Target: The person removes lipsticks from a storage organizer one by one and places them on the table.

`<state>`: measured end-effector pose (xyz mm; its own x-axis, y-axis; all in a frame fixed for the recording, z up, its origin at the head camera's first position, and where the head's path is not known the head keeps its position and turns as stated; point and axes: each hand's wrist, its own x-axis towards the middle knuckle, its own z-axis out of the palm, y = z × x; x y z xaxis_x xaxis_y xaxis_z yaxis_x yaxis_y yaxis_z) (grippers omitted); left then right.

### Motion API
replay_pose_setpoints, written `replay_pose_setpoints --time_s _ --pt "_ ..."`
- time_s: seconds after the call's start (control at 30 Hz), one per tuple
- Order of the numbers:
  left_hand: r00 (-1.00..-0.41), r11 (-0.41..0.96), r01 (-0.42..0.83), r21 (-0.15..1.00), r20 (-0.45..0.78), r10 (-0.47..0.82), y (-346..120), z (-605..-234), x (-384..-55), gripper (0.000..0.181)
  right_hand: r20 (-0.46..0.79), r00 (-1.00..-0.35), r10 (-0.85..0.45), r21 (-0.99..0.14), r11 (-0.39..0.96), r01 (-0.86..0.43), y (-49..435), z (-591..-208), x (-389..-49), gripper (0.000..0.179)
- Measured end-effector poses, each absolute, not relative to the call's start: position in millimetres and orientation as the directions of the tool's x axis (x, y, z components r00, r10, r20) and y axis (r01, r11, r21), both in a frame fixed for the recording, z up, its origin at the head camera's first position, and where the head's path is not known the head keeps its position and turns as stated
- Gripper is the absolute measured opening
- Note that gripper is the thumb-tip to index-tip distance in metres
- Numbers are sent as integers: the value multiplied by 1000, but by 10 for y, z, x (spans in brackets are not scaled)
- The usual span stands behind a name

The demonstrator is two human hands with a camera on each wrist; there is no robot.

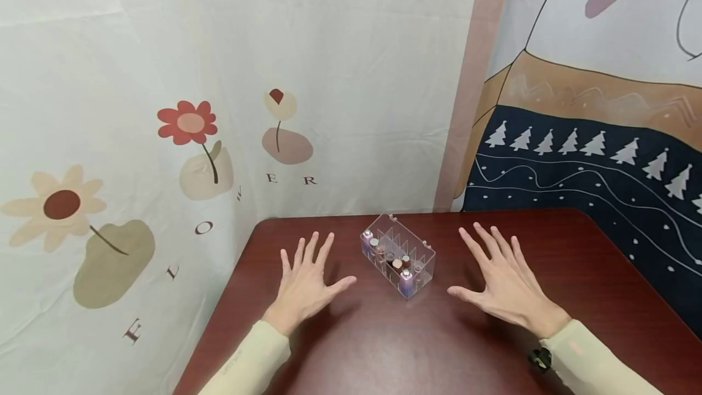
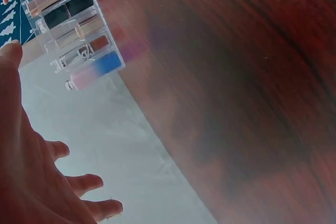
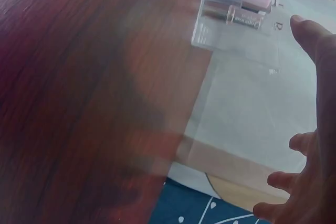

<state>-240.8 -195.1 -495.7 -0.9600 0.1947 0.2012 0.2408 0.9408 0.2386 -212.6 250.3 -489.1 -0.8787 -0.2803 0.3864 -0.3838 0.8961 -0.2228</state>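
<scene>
A clear plastic divided box [image 1: 425, 267] stands at an angle on the table, with several small tubes and bottles in its compartments. At its near corner is a pink-and-blue bottle [image 1: 406, 283], and a similar bottle [image 1: 367, 241] sits at the far left corner. My left hand [image 1: 303, 285] is to the left of the box, fingers spread, holding nothing. On the other side my right hand [image 1: 510, 285] is likewise spread, with nothing in it. Both wrist views show the box apart from the thumbs; in the left wrist view a blue-and-pink bottle [image 2: 94, 70] fills the end compartment.
The dark red-brown table [image 1: 378, 346] ends at the back against a pale curtain [image 1: 356, 78] printed with flowers and letters. To the right hangs a dark blue cloth [image 1: 548, 175] with white trees. A dark band [image 1: 540, 359] is by the right sleeve.
</scene>
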Motion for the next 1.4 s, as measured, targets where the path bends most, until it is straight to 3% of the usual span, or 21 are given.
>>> replay_pose_setpoints --time_s 1.4 --pt "-951 834 305 460 186 246 -1259 -5044 -2931 101 495 -792 -358 -191 844 -501 1534 -5018 -2378 128"
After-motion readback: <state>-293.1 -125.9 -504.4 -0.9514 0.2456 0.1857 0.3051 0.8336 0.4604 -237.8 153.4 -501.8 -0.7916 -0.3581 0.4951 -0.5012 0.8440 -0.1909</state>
